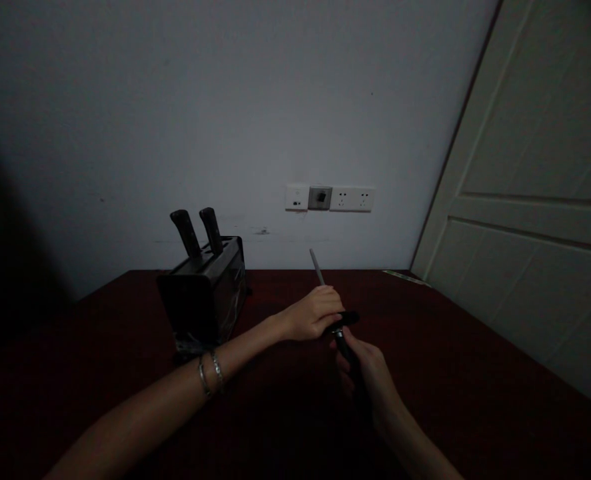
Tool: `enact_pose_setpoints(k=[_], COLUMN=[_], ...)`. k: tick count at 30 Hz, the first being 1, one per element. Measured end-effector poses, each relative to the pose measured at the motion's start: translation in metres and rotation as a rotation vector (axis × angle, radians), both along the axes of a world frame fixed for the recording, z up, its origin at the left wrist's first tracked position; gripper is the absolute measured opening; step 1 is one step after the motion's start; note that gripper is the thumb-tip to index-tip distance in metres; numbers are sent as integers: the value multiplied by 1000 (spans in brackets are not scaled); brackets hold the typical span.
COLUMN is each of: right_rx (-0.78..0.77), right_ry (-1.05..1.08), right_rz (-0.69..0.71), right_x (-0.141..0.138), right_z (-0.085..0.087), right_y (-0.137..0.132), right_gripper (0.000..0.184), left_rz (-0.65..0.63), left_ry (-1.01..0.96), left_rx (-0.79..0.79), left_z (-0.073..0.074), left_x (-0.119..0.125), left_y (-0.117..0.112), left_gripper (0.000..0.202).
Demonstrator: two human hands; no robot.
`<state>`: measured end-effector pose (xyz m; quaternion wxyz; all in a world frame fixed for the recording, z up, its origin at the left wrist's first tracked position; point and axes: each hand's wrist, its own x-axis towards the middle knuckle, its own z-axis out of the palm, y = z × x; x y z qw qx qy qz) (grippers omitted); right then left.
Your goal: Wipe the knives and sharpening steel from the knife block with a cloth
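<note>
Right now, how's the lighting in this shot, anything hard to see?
Head view: dim, wall evenly lit, table near black. Head view: left hand reads clearly on the sharpening steel; right hand sinks into shadow; left edge is dark.

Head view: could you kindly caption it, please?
Left hand and right hand hold a honing steel near a knife block.

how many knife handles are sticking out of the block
2. Both rise tilted from the top of the knife block: the left handle and the right handle, side by side. Dim light may hide others.
</note>
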<state>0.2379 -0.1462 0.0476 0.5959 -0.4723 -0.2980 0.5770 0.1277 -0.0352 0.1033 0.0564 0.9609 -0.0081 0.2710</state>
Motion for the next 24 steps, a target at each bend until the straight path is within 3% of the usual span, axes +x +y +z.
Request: enact_pose_setpoints(k=[9,24], right_rx=[106,184], right_ry=[80,30], right_rz=[-21,10], right_x=[4,-3], right_z=[12,-3], right_y=[-10,-5], right_gripper=[32,32], left_rz=[-198,-159], left_ry=[-64,-67], left_rx=[-85,167], left_z=[11,-5], left_x=[-4,-20], left_y=[-14,-2], left_gripper=[24,30])
